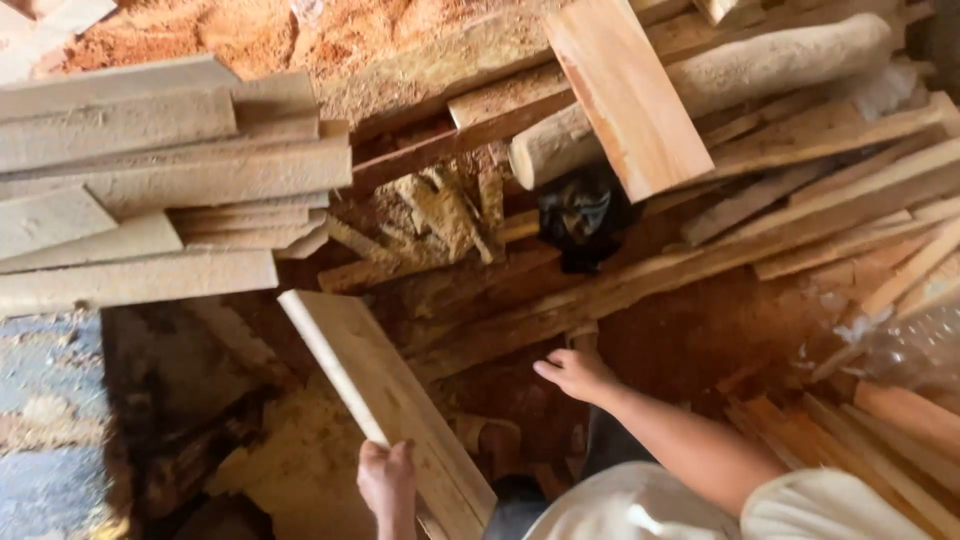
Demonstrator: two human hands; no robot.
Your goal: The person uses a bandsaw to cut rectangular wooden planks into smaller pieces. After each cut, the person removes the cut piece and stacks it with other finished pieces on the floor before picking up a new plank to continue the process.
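Observation:
My left hand (387, 480) grips the edge of a pale flat wooden board (380, 395) that slants from the upper left down toward me. My right hand (576, 374) reaches forward with fingers slightly apart, holding nothing. It hovers over dark reddish wood scraps (560, 300) near the middle of the pile.
A stack of pale sawn planks (150, 180) lies at the left. A wide reddish board (625, 95) leans over a round log (720, 80) at top right. Thin offcut strips (860, 210) crowd the right. Sawdust (290, 460) covers the ground, and clear plastic (915, 345) sits at the right edge.

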